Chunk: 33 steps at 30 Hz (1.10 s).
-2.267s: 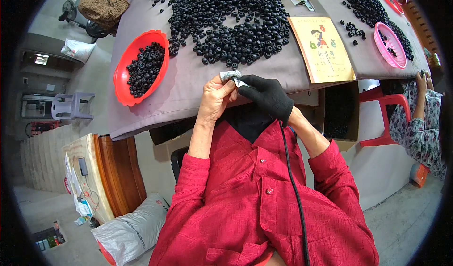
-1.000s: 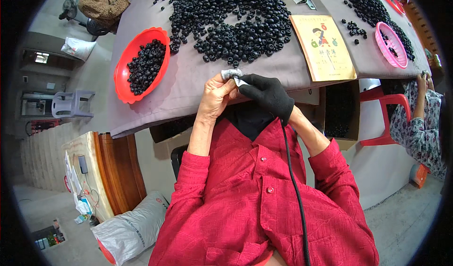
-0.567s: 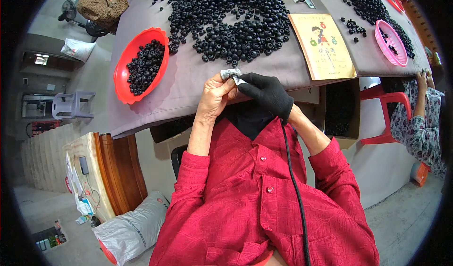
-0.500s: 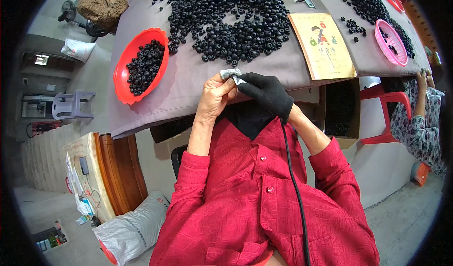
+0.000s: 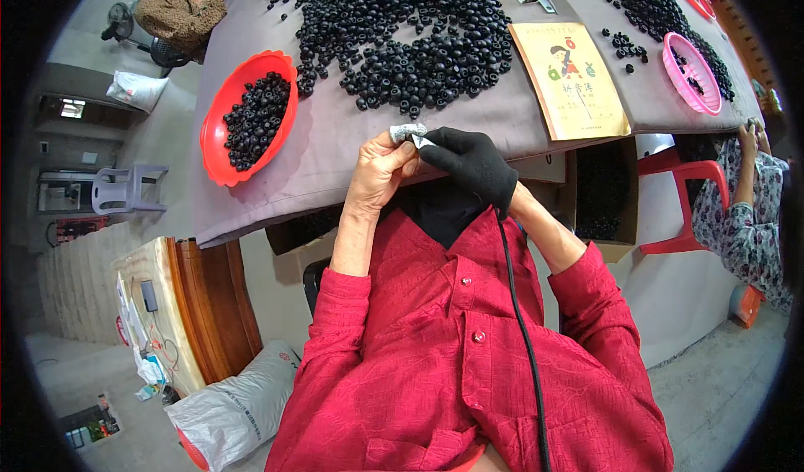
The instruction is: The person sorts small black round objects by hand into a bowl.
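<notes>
My bare left hand (image 5: 378,166) is closed in front of the table edge, thumb against fingers. A whitish-grey speckled wrap (image 5: 408,131) covers a fingertip of that hand. My right hand (image 5: 475,164), in a black glove, meets it with fingers pinched at a small white strip (image 5: 421,141) beside the wrap. Whether the left fingers pinch anything else is hidden. Just beyond the hands lies a big spread of small black ring-like pieces (image 5: 419,70) on the grey cloth-covered table (image 5: 318,158).
To the left stands a red scalloped bowl (image 5: 219,149) of black pieces. On the right lie a yellow booklet (image 5: 578,108) and a pink basket (image 5: 708,99). A black cord (image 5: 523,330) hangs down my shirt. Other people (image 5: 177,11) sit at the table's far left and right.
My hands stay together in nearly the same place. A little more of the white strip's pointed end shows between them. The view has shifted slightly.
</notes>
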Each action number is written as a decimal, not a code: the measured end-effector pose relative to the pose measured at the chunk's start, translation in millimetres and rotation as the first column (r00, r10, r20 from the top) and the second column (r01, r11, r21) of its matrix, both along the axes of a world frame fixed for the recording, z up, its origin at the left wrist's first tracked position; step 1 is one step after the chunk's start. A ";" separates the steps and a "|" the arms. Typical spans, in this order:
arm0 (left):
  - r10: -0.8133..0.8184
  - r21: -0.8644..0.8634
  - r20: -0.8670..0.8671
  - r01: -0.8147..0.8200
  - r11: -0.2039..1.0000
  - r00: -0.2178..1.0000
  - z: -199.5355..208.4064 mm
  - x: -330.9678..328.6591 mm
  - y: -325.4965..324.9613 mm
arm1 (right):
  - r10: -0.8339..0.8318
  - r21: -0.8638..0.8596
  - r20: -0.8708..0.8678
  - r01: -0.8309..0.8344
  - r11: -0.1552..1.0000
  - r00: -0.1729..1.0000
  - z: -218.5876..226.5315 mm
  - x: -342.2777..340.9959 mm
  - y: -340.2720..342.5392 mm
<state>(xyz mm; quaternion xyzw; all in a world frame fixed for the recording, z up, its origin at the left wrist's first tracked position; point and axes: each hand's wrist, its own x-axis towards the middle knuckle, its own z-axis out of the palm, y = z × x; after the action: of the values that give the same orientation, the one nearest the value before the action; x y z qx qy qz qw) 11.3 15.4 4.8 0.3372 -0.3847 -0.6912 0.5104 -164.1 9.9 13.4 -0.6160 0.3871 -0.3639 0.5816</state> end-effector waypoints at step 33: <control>0.691 -0.642 0.648 -0.259 0.722 0.321 36.9 54.3 -40.8 | -0.055 -0.035 -0.106 0.051 0.998 0.993 2.5 0.6 2.3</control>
<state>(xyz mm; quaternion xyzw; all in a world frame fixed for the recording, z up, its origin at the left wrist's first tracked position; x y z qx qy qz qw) 65.6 -25.4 41.8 0.6140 -0.6029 -0.1352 0.4911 -163.5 12.2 15.9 -0.6334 0.4282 -0.3518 0.5400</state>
